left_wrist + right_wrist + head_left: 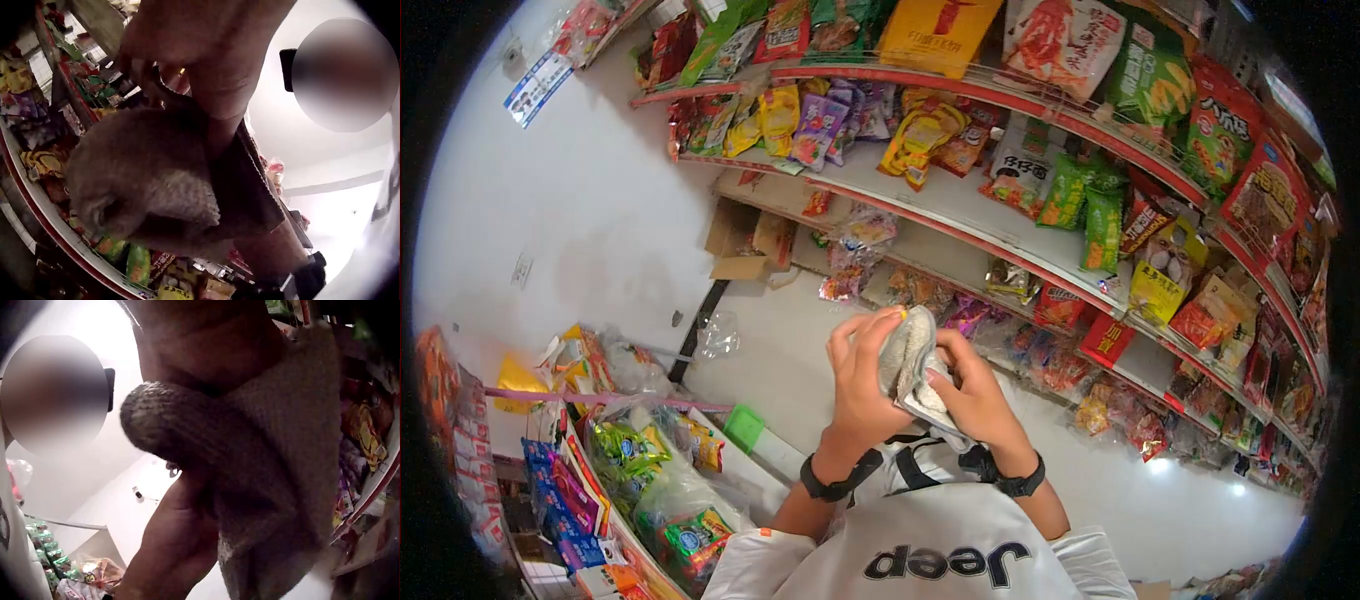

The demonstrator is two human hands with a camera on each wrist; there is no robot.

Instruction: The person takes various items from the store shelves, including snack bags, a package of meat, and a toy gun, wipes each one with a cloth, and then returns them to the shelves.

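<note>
A grey folded cloth (pixel 919 362) is held up between both hands in front of the chest. The left hand (pixel 867 378) grips its left side with curled fingers, and the right hand (pixel 980 392) pinches its right side, the thumb over the lighter inner layer. In the left wrist view the cloth (pixel 137 169) hangs in thick folds below the hand (pixel 200 56). The right wrist view shows a rounded, bulging fold of the cloth (pixel 187 422) beside a broad flat part; the fingertips are mostly hidden there.
Shelves with red edges (pixel 960 215) hold many snack packets ahead and to the right. An open cardboard box (pixel 740 240) sits on a low shelf. At the lower left are bagged packets (pixel 628 450) and a green item (pixel 743 428) on a white surface.
</note>
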